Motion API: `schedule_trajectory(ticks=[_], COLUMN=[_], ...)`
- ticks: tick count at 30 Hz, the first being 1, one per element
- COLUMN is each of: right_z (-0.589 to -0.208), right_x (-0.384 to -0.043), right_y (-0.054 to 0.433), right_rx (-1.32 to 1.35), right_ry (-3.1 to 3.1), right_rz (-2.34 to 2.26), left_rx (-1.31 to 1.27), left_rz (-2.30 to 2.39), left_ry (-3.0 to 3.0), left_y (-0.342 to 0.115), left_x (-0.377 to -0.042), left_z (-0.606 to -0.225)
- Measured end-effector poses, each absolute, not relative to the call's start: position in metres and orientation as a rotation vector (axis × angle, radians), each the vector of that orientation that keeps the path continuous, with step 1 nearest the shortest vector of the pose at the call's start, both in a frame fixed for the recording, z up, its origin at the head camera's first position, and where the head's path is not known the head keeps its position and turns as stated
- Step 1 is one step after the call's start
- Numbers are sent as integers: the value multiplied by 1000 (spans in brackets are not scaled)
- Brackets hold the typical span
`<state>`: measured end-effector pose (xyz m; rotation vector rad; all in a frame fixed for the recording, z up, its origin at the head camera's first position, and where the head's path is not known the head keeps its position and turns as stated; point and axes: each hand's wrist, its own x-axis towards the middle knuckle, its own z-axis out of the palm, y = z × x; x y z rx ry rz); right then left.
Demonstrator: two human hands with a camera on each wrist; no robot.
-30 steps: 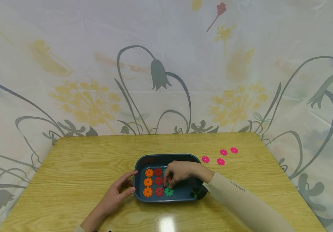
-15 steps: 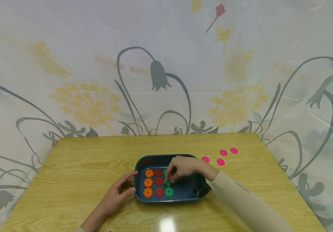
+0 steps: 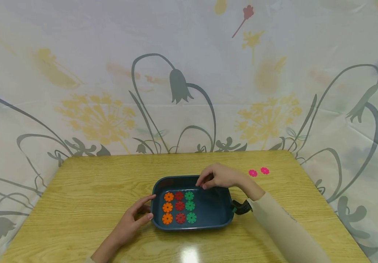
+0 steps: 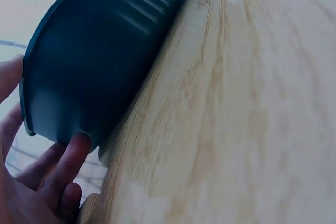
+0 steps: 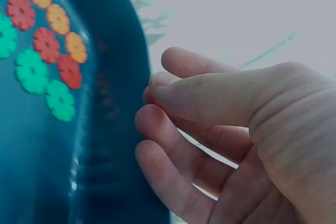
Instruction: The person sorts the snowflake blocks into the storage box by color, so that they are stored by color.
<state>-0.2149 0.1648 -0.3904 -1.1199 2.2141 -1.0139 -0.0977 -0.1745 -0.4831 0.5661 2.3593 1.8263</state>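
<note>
A dark blue tray point(image 3: 208, 228) lies on the wooden table. Inside it, notched plastic discs stand in three columns: orange discs point(image 3: 167, 207), red discs point(image 3: 180, 205) and green discs point(image 3: 190, 206). At the tray's left end my left hand point(image 3: 130, 221) rests its thumb and fingers on the rim and outer wall; in the left wrist view a fingertip point(image 4: 80, 142) touches that wall. My right hand point(image 3: 220, 176) hovers over the far right rim, fingers loosely bent. In the right wrist view its thumb and index fingertips point(image 5: 163, 90) meet, with no disc showing.
Two pink notched discs, a nearer one point(image 3: 253, 173) and a farther one point(image 3: 265, 170), lie on the table point(image 3: 110, 175) beyond the right forearm. A black device point(image 3: 242, 207) sits at the right wrist. Behind the table hangs a flower-patterned cloth point(image 3: 189, 109).
My right hand has risen from the green column and moved right and away to the far rim, uncovering the green discs. It now hides two of the pink discs. My left hand stays put.
</note>
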Motion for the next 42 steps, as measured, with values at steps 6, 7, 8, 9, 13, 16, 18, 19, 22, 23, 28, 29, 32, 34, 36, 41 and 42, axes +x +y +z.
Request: schedule_trajectory(ticks=[6,7,8,9,13,16,18,19,22,23,28,29,32,34,36,41,42], right_z=[-385,-385,-385,-384,-389,-395,-400,-402,-408,-409,-420,-423,-430,-434,-437,-445,-446], right_x=[-216,-216,-216,-215,-215,-215,-215,-215,-213,-213,-212,-212,-213,-212,-212,-209,-209], right_y=[185,188,191,194,207,219,227,231,244,248,274,279,298,310,321,341,344], right_rx=[-1132,-1117,-1093,-1068,-938,-851,-797,-775,-713,-693,-552,-513,-404,-344,-293,-149,-118], right_ry=[2342,2367,2393,2414,2501,2544,2570,2584,2623,2633,2670,2679,2735,2789,2851,2968,2985], right_rz=[-1078,-1086,-1097,-1115,-1192,-1254,-1281,-1289,-1305,-1316,-1398,-1415,-1434,-1432,-1429,-1434,-1427], left_rx=[589,593,591,592,615,612,576,573,554,552,576,582,589,577,561,535,538], left_rz=[1824,1821,1818,1816,1808,1809,1811,1808,1806,1805,1813,1816,1818,1819,1815,1803,1800], left_ry=[2357,2357,2357,2357,2353,2348,2347,2352,2358,2359,2353,2351,2354,2355,2360,2373,2377], left_y=[-175,-175,-175,-175,-175,-176,-175,-175,-175,-175,-175,-175,-175,-175,-175,-175,-175], left_x=[-97,-97,-97,-97,-98,-98,-99,-99,-99,-99,-98,-98,-98,-98,-98,-99,-99], left_z=[-483,-483,-482,-482,-483,-485,-485,-486,-485,-485,-485,-484,-484,-484,-484,-485,-485])
